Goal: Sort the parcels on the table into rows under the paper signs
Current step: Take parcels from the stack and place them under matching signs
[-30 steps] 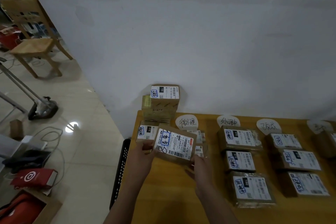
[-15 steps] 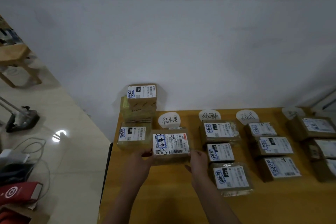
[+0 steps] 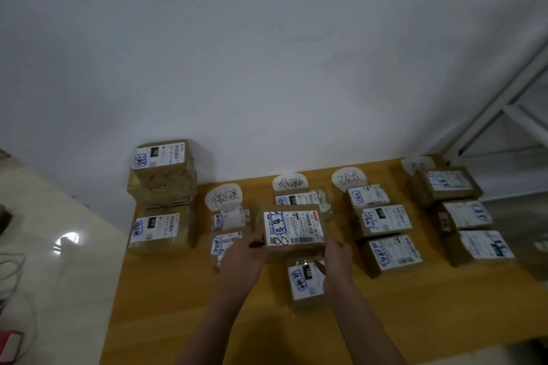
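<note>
Both hands, left hand [image 3: 243,255] and right hand [image 3: 337,259], grasp one parcel [image 3: 292,230] by its sides, fingers curled round it, above the tabletop [image 3: 184,290] middle rows.

The single head-worn wide-angle camera looks forward and down from close above the near edge of the yellow wooden table [image 3: 178,320], facing the white painted wall [image 3: 267,68] behind it.

A parcel sorting room — labelled boxes [image 3: 382,221] in rows under handwritten signs [image 3: 224,198] on a wooden table [image 3: 166,299].
</note>
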